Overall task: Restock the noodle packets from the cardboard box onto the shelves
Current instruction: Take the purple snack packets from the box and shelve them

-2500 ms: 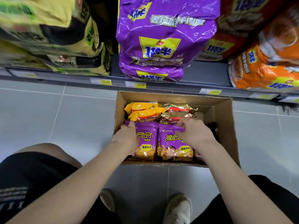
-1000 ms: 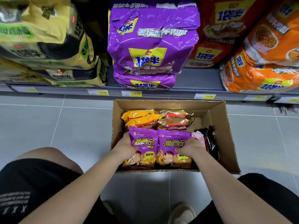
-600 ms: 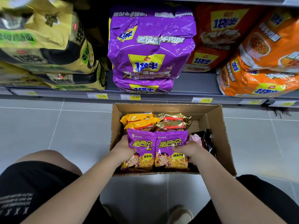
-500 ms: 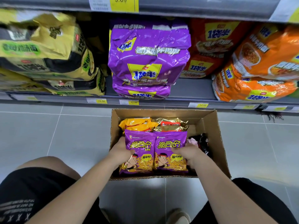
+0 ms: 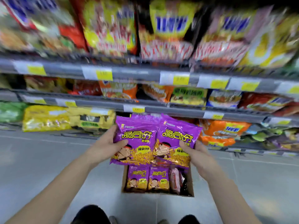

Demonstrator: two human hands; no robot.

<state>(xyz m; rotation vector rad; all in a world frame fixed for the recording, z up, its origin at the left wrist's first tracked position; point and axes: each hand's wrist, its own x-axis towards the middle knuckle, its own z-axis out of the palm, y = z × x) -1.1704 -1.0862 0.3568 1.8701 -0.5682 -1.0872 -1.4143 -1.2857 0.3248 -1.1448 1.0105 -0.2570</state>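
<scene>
- Gripping purple noodle packets [image 5: 135, 138] side by side, left hand [image 5: 110, 143] curled round one outer edge, right hand [image 5: 196, 151] round the other, thumbs on top, probably to carry both together.
- Held above the cardboard box [image 5: 191, 185], facing blurred shelves [image 5: 137, 73].

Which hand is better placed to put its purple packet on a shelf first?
Left, narrowly: the left hand grips the left purple packet higher up its edge, nearer the shelves; the right hand holds the right purple packet lower down.
</scene>
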